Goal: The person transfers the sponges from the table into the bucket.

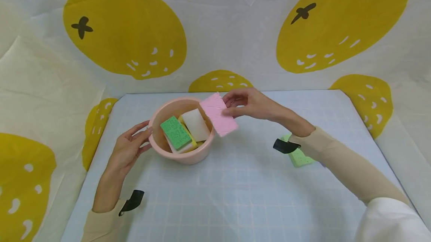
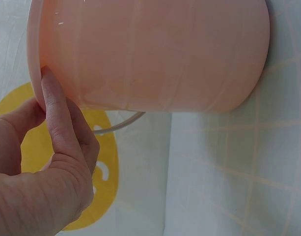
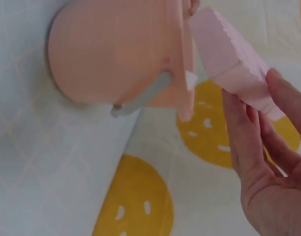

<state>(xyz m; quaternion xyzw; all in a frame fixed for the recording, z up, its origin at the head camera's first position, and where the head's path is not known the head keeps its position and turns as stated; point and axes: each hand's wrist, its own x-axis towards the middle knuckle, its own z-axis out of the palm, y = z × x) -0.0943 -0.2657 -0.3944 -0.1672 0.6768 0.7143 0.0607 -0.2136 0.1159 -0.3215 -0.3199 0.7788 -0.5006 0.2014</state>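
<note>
A pink bucket stands upright toward the back of the table. My left hand pinches its rim at the left side; in the left wrist view a finger presses under the lip and the thumb lies at the rim. Inside the bucket lie a green sponge, a white sponge and some yellow ones partly hidden under them. My right hand holds a pink sponge between thumb and fingers, tilted over the bucket's right rim. The right wrist view shows the sponge is thick, close above the rim.
A light green sponge lies on the table at the right, partly covered by the right sleeve and its black strap. The bucket's pale handle hangs down its side. A curtain with yellow fruit prints stands behind the table.
</note>
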